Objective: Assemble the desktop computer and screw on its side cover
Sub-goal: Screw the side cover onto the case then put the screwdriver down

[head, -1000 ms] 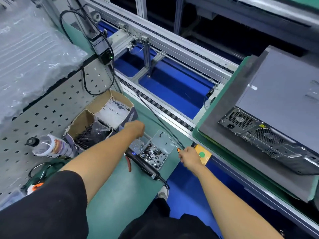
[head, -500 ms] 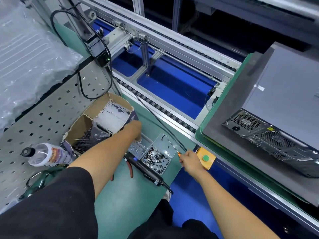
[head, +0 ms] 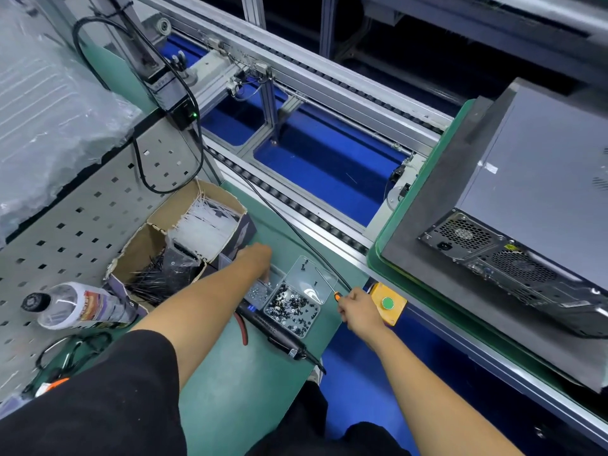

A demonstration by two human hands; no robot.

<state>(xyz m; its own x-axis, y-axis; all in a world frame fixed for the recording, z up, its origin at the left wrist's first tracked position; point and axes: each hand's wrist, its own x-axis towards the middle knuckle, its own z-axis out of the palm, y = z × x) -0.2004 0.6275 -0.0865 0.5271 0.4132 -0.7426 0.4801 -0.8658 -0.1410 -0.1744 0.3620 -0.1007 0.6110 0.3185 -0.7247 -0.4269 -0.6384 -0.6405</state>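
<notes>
The desktop computer (head: 539, 195) lies on its side on a dark mat on a green pallet (head: 375, 255) at the right, side cover up, rear fans facing me. A clear divided screw box (head: 292, 301) with dark and silver screws sits on the green bench. My left hand (head: 256, 258) reaches down into the box's left compartment; its fingertips are hidden. My right hand (head: 355, 311) grips the orange handle of a thin screwdriver (head: 325, 281), whose shaft lies over the box. A black electric screwdriver (head: 279, 337) lies in front of the box.
A yellow box with a green button (head: 388, 302) sits by my right hand. A cardboard box (head: 184, 245) holds white and black cable ties. A plastic bottle (head: 82, 307) lies at left. Red-handled cutters (head: 241, 330) lie beside the electric screwdriver. The conveyor rails (head: 296, 199) run behind the bench.
The pallet with the computer has slid further right along the conveyor. Both hands stay at the screw box, the left one reaching slightly deeper into it.
</notes>
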